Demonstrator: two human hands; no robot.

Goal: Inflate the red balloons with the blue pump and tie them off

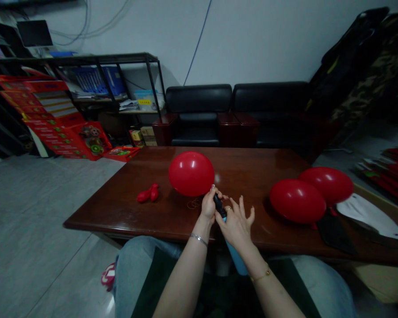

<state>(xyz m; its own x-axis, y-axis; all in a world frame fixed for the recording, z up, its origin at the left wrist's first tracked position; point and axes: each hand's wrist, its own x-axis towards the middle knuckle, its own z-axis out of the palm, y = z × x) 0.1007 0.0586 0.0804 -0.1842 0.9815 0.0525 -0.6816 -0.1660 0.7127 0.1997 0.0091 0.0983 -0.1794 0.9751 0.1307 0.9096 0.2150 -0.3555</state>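
Note:
An inflated red balloon [191,173] sits over the table, its neck end at my left hand [208,204]. My left fingers are closed around that neck by the black nozzle end [220,206] of a balloon pump with a blue body [237,256]. My right hand [238,223] grips the pump just below the black part with thumb and index finger, while its other fingers spread outward. The pump slants down toward my lap, partly hidden by my right hand and forearm. How the neck meets the nozzle is covered by my left fingers.
Small, barely filled red balloons [148,194] lie at the left of the brown table [119,216]. Thin rubber bands [194,203] rest near the middle. At the right are two inflated red balloons [297,201], a white item [368,215] and a dark flat object [336,232].

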